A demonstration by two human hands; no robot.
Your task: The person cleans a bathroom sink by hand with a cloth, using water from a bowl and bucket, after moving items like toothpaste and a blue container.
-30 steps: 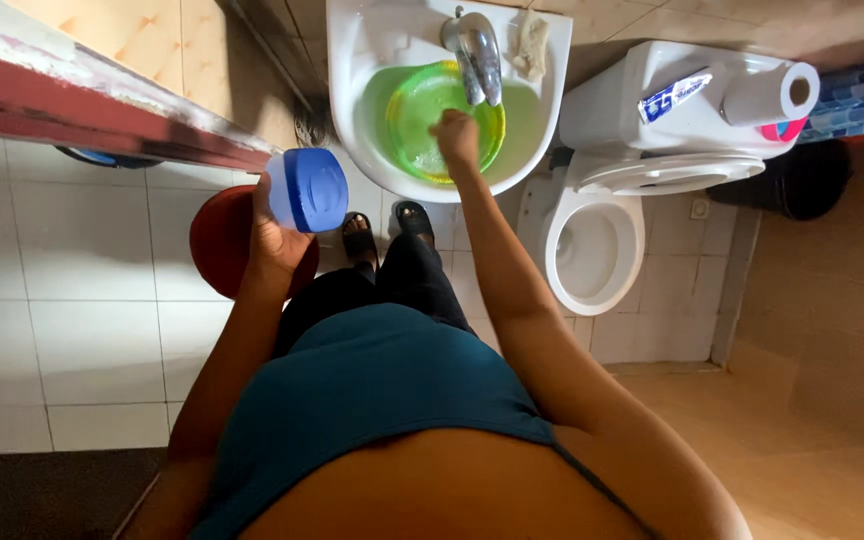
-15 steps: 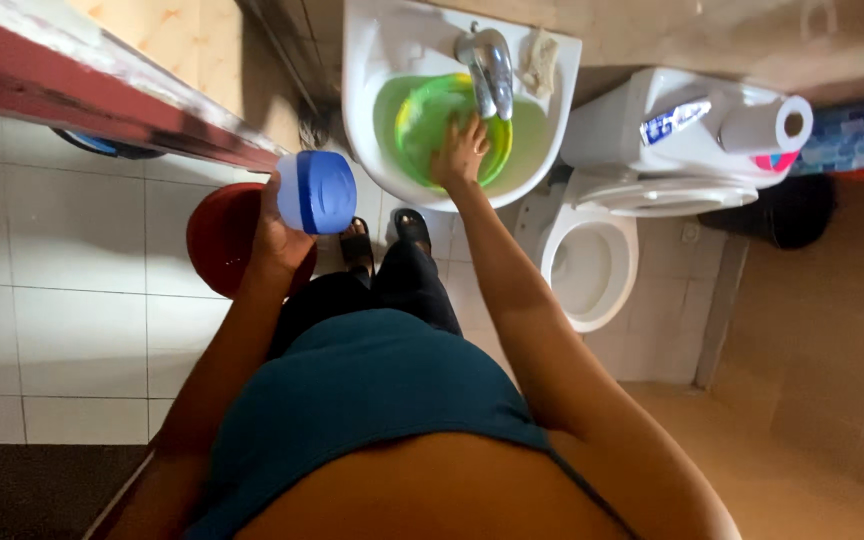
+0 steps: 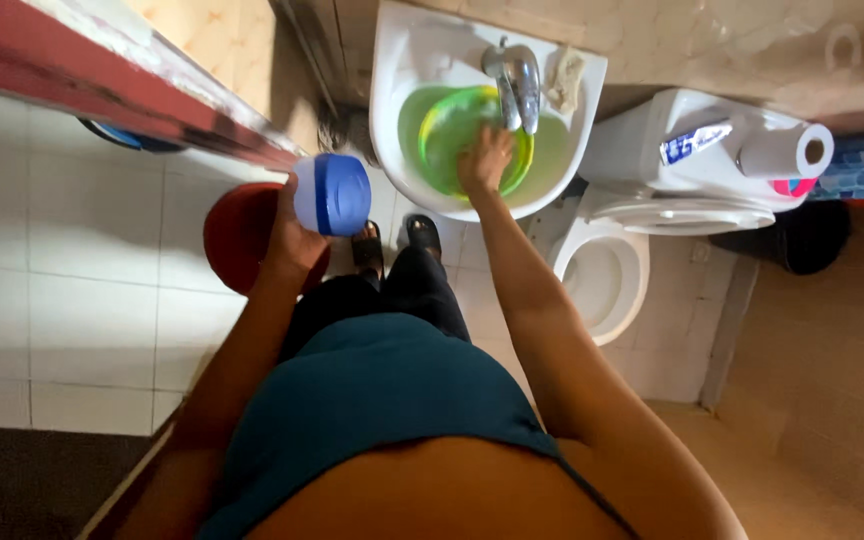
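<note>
As you look down from the head camera, the scene reads as follows.

Left hand: your left hand (image 3: 292, 238) is raised at your side, fingers curled around the lower part of a blue-lidded container (image 3: 332, 194); the grip is closed on it.

Blue-lidded container: a pale round body with a blue screw lid turned toward the camera; it sits in your left hand, above the red bucket (image 3: 234, 236) and to the left of the sink, apart from both.

Right hand: your right hand (image 3: 484, 160) reaches into the sink, fingers pressed together and laid on the green bowl (image 3: 452, 130); whether they pinch the rim or only rest on it cannot be told.

Green bowl: lies inside the white sink (image 3: 402, 60), directly below the metal tap (image 3: 518, 78), in greenish water.

Sink ledge: a pale sponge or cloth (image 3: 564, 80) lies to the right of the tap.

Toilet: a white toilet (image 3: 602, 280) stands just right of the sink; on its tank rest a tube (image 3: 697, 142) and a roll of paper (image 3: 784, 152).

Floor: your black shoes (image 3: 394, 240) stand on white tiles below the sink; a dark bin (image 3: 802, 236) stands beyond the toilet.
</note>
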